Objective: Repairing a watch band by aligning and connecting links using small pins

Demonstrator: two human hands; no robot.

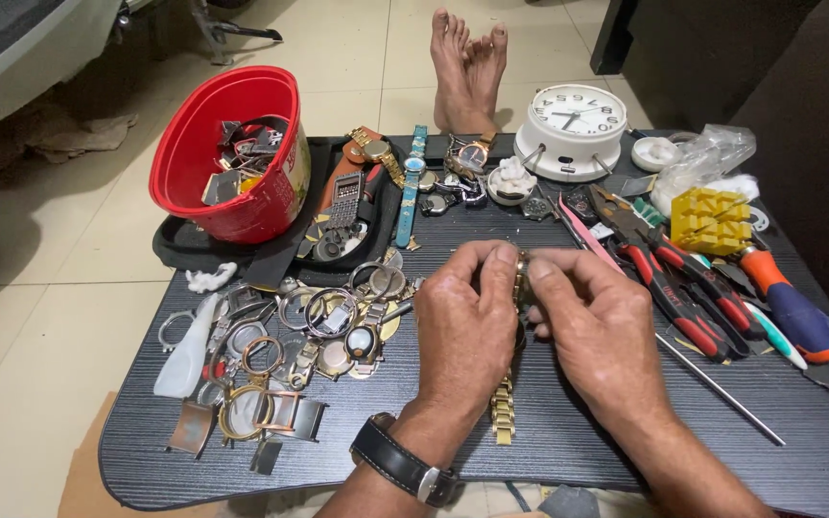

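Mid-table near the front edge, left hand (467, 331) and right hand (599, 331) both pinch a gold watch (522, 280), its bracelet (504, 408) trailing toward the front edge. Probably small, slick, jointed metal; best gripped at the case sides. Pliers (669, 278) right, watch cases (280, 336) left.

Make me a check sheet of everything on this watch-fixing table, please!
Surface: dark wood-grain table, crowded.
Job's things: gold watch pinched between both hands, its gold link band hanging to the table.
Clutter: pile of watch cases at left; red bucket of parts; white alarm clock; red-handled pliers; yellow block.
Grippers: left hand and right hand both grip the watch.
Cables: nothing seen.
Surroundings: tiled floor; bare feet beyond the table.
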